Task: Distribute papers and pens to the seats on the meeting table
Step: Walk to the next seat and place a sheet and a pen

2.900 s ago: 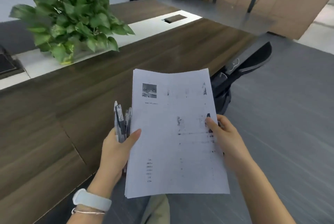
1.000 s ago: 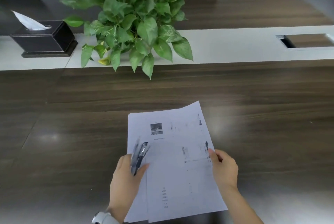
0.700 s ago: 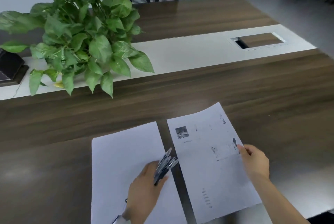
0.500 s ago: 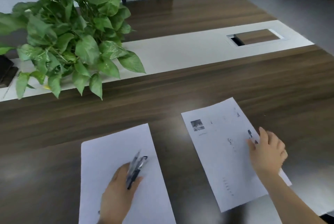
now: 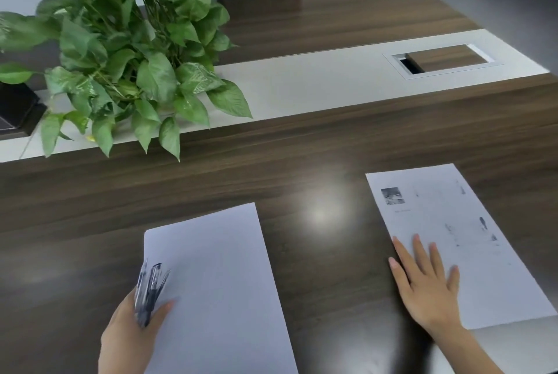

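Though blurred, pens [image 5: 149, 292] pinched in left hand [image 5: 133, 334] (wrist cut off); right hand [image 5: 428, 283] spread flat on printed sheet [image 5: 471, 240].

On the dark wood-grain meeting table [image 5: 302, 144] lie two sheets, well apart. The left hand [image 5: 133, 331] rests on the blank white sheet [image 5: 217, 283] at near left, gripping a bundle of dark clip pens [image 5: 149, 292]. The right hand [image 5: 428, 283] lies flat, fingers spread, on the printed white sheet [image 5: 447, 222] at near right. A leafy green potted plant [image 5: 126, 62] stands far left.
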### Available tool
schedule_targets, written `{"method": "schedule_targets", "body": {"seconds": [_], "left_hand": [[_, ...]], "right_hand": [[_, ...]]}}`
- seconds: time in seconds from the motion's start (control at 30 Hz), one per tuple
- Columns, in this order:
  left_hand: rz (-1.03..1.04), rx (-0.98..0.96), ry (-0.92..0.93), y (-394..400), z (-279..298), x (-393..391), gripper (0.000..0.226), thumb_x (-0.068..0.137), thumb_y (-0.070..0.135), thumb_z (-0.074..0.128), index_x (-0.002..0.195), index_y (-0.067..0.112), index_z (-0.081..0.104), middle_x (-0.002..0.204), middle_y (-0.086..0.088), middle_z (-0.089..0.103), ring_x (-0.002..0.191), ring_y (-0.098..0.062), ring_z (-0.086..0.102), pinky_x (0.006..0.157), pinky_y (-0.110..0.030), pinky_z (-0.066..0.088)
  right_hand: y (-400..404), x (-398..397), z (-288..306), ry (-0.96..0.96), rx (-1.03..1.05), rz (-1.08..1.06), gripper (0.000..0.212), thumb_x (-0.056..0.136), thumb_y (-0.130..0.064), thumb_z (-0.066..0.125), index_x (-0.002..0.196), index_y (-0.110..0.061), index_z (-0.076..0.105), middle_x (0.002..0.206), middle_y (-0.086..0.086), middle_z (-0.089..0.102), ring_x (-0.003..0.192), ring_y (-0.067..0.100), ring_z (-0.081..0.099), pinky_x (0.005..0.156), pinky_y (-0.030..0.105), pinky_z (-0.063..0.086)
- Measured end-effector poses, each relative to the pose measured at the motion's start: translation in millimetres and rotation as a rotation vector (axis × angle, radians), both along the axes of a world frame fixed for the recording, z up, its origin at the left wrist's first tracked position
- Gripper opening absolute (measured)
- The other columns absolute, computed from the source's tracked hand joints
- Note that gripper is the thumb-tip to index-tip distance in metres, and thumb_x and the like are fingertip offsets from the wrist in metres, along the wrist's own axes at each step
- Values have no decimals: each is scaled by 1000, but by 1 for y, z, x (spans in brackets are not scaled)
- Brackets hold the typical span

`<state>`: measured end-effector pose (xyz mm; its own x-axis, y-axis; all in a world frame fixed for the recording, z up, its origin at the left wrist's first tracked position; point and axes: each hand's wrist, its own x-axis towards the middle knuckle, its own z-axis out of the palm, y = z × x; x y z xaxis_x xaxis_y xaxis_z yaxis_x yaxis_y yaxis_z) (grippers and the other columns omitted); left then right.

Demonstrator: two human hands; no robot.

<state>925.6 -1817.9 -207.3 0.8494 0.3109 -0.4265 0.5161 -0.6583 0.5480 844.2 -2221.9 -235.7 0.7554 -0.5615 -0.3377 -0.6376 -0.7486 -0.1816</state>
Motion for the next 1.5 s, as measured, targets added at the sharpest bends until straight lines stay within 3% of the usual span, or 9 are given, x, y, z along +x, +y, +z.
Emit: {"method": "schedule_targets", "body": {"seconds": [0.17,0.33,0.43,0.5,0.8,1.1,1.27,1.4,1.5], "left_hand": [[80,-133,1,-5,12,-5,60,79,12,72,128,-10,47,113,-33,57,112,-46,54,100,-51,35],[114,-152,-56,3,5,-16,50,73,29,76,119,20,59,92,-16,66,87,-36,63,76,-40,47],[75,-144,-59,9,-1,-17,49,72,31,75,118,33,57,98,-9,68,83,-34,64,74,-38,50],[54,-138,-60,14,-6,-17,57,72,34,74,125,36,53,105,-7,68,85,-32,65,75,-38,52],[-51,-120,-105,21,-16,-16,72,76,33,72,140,24,40,140,-1,51,125,-27,50,98,-41,44],[-93,-97,-130,18,-11,-17,70,80,29,69,141,17,36,146,-3,42,123,-30,51,95,-40,42],[-454,-17,-113,-24,11,-13,70,83,50,54,143,28,26,149,9,36,120,-17,55,94,-30,45],[-940,65,-25,-89,14,-11,78,84,62,41,147,33,5,145,31,-14,128,-4,45,97,-24,42],[-1170,106,60,-133,5,-10,85,87,56,44,149,23,-3,136,21,-34,130,-10,43,96,-31,44]], "right_hand": [[1,-8,2,-42,40,5,47,96,-47,20,142,-52,9,159,-12,2,147,14,-7,115,46,-4],[17,-6,11,-37,-12,-3,50,91,-60,10,139,-51,-2,160,-5,0,147,21,-9,115,50,-4],[71,5,18,-252,20,39,80,84,-71,18,141,-18,40,146,12,42,137,34,33,109,50,27],[131,13,23,-296,230,2,62,84,-58,48,128,-15,54,124,6,60,120,28,48,100,40,36],[224,40,11,-255,457,-396,16,82,-39,65,85,-25,56,89,-4,63,98,23,55,85,37,36],[203,31,9,-434,472,-452,22,86,-33,61,64,-30,58,72,-3,66,75,24,60,73,34,47],[137,33,16,-530,463,-541,17,87,-26,62,75,-15,67,70,5,65,72,28,56,65,32,40],[80,30,13,-524,363,-539,22,89,-25,60,88,-7,71,73,10,65,74,30,56,67,32,40],[51,28,6,-470,293,-527,31,89,-34,56,92,-7,70,73,8,64,73,29,56,71,36,48]]}}
